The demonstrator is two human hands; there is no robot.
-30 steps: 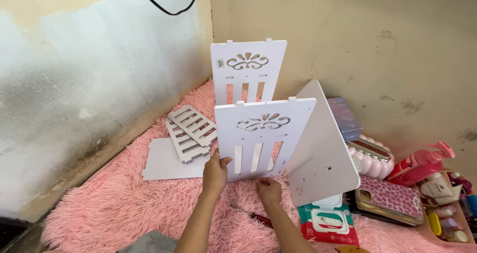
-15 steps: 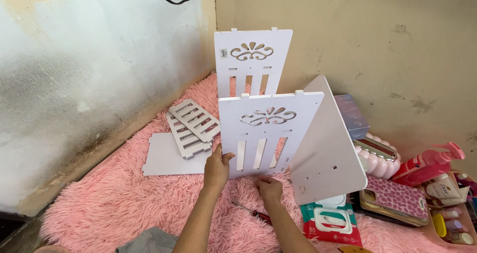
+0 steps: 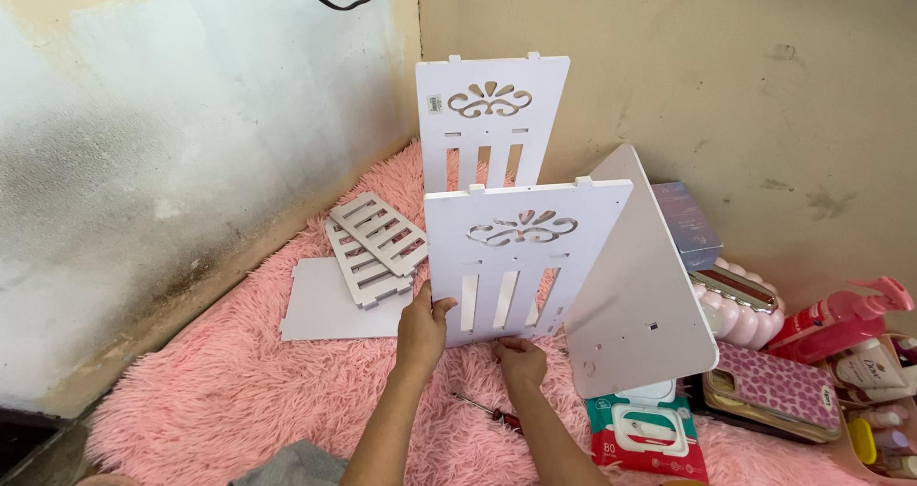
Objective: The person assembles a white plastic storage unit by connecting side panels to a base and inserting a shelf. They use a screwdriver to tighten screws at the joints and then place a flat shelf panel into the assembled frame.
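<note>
A white carved panel (image 3: 521, 257) with slots and a scroll cut-out stands upright on the pink fluffy rug (image 3: 229, 390). My left hand (image 3: 421, 326) grips its lower left edge. My right hand (image 3: 522, 359) holds its bottom edge from below. A plain white board with a rounded corner (image 3: 642, 295) leans against the panel's right side. A second carved panel (image 3: 489, 114) stands upright behind, near the wall corner.
Two slatted white pieces (image 3: 374, 243) lie on a flat white board (image 3: 330, 305) at the left. A red-handled screwdriver (image 3: 489, 412) lies by my arms. A wipes pack (image 3: 648, 431), a phone in a patterned case (image 3: 774, 389), a pink pump bottle (image 3: 841, 316) and toiletries crowd the right.
The view has shifted slightly; the front panel stays upright in both hands, which keep their hold at its bottom.
</note>
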